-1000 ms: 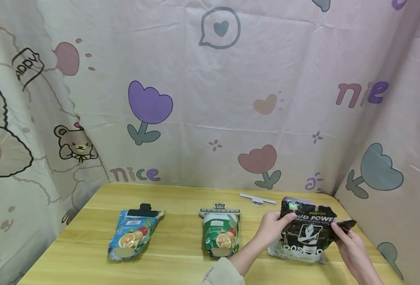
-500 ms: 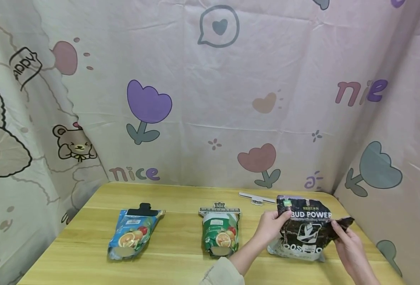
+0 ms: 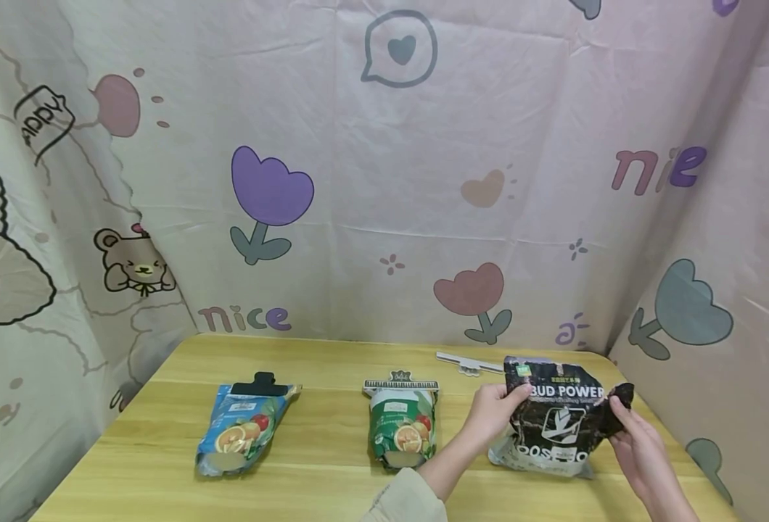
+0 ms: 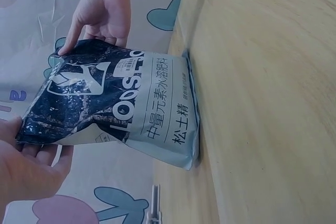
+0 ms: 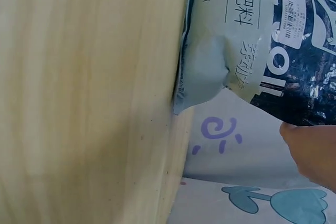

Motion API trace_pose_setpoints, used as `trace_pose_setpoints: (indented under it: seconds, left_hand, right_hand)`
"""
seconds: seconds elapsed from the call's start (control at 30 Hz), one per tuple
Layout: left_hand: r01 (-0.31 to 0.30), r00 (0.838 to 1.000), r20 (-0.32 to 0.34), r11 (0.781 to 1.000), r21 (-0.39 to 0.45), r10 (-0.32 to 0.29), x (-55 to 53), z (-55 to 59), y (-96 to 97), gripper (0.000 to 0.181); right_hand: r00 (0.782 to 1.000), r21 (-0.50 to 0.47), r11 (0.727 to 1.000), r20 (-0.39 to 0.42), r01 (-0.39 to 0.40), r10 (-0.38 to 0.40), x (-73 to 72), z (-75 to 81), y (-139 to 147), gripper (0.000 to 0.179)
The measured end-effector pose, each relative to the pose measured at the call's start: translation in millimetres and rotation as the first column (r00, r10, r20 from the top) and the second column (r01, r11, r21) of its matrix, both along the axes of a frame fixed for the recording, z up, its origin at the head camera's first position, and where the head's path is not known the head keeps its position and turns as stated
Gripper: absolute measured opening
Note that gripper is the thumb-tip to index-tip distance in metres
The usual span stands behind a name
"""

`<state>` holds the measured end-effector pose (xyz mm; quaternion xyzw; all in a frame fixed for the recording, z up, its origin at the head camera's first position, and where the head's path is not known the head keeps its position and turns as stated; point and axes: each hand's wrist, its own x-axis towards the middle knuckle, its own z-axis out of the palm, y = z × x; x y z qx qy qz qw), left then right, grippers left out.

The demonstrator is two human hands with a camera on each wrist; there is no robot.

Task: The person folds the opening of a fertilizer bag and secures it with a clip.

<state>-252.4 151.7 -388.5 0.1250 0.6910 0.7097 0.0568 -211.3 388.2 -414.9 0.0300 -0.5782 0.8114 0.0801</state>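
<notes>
A black and pale-grey fertilizer bag (image 3: 557, 428) stands at the right of the table, its bottom edge on the wood. My left hand (image 3: 494, 412) pinches the bag's upper left edge, thumb on the front and fingers behind, as the left wrist view also shows. At the opposite edge my right hand (image 3: 642, 446) pinches the crumpled upper right corner. In the right wrist view the pale bottom of the bag meets the table, and part of my right hand (image 5: 315, 153) shows at its dark side.
A silver bar clip (image 3: 468, 362) lies behind the bag's left side. Toward the middle is a green pouch (image 3: 400, 428) with a piano-key clip (image 3: 402, 384). Farther left lies a blue pouch (image 3: 239, 431) with a black clip (image 3: 262, 386). A printed curtain (image 3: 384, 181) hangs behind the table.
The bag's top has shifted slightly left. Its pointed right corner, sticking outward before, is now bunched closer in at my right hand, which has moved a little left.
</notes>
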Motion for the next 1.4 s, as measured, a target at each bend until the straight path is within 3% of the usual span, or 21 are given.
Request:
trace_pose_setpoints:
  seconds: [0.13, 0.23, 0.3, 0.4, 0.5, 0.53, 0.6, 0.67, 0.73, 0.83, 1.03, 1.2, 1.23, 1.27, 1.3, 1.33, 1.4]
  left_hand:
    - [-0.02, 1.0, 0.004, 0.999, -0.026, 0.02, -0.1, 1.8, 0.5, 0.036]
    - [-0.034, 0.999, 0.008, 0.999, -0.04, 0.034, 0.0, 2.3, 0.8, 0.037]
    - [-0.042, 0.999, 0.018, 0.998, -0.044, 0.043, 0.3, 2.8, 0.8, 0.037]
    - [-0.061, 0.997, 0.037, 0.997, -0.052, 0.063, 0.3, 3.7, 0.9, 0.041]
    - [-0.079, 0.996, 0.039, 0.995, -0.066, 0.082, -0.4, 3.9, 0.5, 0.049]
    - [-0.088, 0.995, 0.037, 0.993, -0.074, 0.091, -0.4, 4.1, 0.4, 0.051]
    - [-0.1, 0.994, 0.034, 0.992, -0.078, 0.103, -0.5, 3.4, 0.4, 0.054]
    - [-0.109, 0.993, 0.035, 0.991, -0.073, 0.112, -0.1, 2.8, 0.5, 0.053]
    - [-0.111, 0.993, 0.034, 0.991, -0.072, 0.114, 0.1, 2.1, 0.6, 0.053]
    - [-0.08, 0.996, 0.019, 0.995, -0.065, 0.082, 0.5, 0.5, -0.2, 0.048]
    - [0.011, 0.999, -0.044, 0.998, -0.067, -0.014, 2.4, -2.1, -4.2, 0.027]
    - [-0.024, 0.998, -0.057, 0.996, -0.088, 0.019, 1.8, -3.3, -4.8, 0.047]
    - [-0.034, 0.998, -0.063, 0.995, -0.091, 0.029, 1.6, -3.3, -4.8, 0.05]
    - [-0.041, 0.997, -0.063, 0.995, -0.089, 0.035, 1.8, -3.0, -4.8, 0.053]
    - [-0.046, 0.997, -0.064, 0.995, -0.086, 0.04, 1.9, -2.8, -4.7, 0.054]
    - [-0.05, 0.997, -0.061, 0.995, -0.081, 0.045, 2.0, -2.6, -4.7, 0.054]
    - [-0.054, 0.997, -0.058, 0.996, -0.075, 0.05, 2.2, -2.2, -4.6, 0.052]
  right_hand:
    - [1.0, 0.008, 1.0, 0.015, 0.002, -0.002, 0.2, 3.2, 0, 0.034]
    - [0.994, 0.074, 0.996, 0.085, 0.057, -0.063, -3.3, 0.7, 7, 0.026]
    - [0.983, 0.146, 0.983, 0.131, 0.108, -0.128, -11.2, -9.4, 19, 0.022]
    - [0.955, 0.259, 0.95, 0.19, 0.175, -0.227, -32.8, -38.0, 48, 0.029]
    - [0.935, 0.384, 0.899, 0.19, 0.211, -0.301, -53.6, -65.9, 71, 0.044]
    - [0.933, 0.401, 0.889, 0.177, 0.222, -0.313, -57.4, -72.2, 74, 0.035]
    - [0.933, 0.453, 0.865, 0.165, 0.216, -0.32, -55.4, -67.3, 69, 0.036]
    - [0.941, 0.477, 0.859, 0.165, 0.185, -0.295, -45.8, -52.2, 55, 0.032]
    - [0.944, 0.479, 0.865, 0.19, 0.15, -0.269, -32.1, -29.8, 35, 0.034]
    - [0.943, 0.464, 0.879, 0.232, 0.108, -0.239, -17.2, -7.1, 17, 0.055]
    - [0.973, 0.323, 0.945, 0.198, 0.046, -0.115, -5.0, -3.4, 19, 0.025]
    - [0.972, 0.368, 0.929, 0.208, 0.027, -0.111, -0.7, 2.8, 12, 0.028]
    - [0.966, 0.405, 0.914, 0.222, 0.031, -0.132, -0.6, 5.2, 9, 0.025]
    - [0.958, 0.471, 0.881, 0.226, 0.049, -0.174, -0.6, 7.9, 6, 0.026]
    - [0.949, 0.552, 0.83, 0.217, 0.073, -0.228, -0.2, 10.9, 1, 0.028]
    - [0.94, 0.631, 0.77, 0.196, 0.098, -0.28, 0.1, 13.8, -3, 0.032]
    - [0.92, 0.769, 0.614, 0.088, 0.181, -0.382, 1.6, 18.7, -13, 0.04]
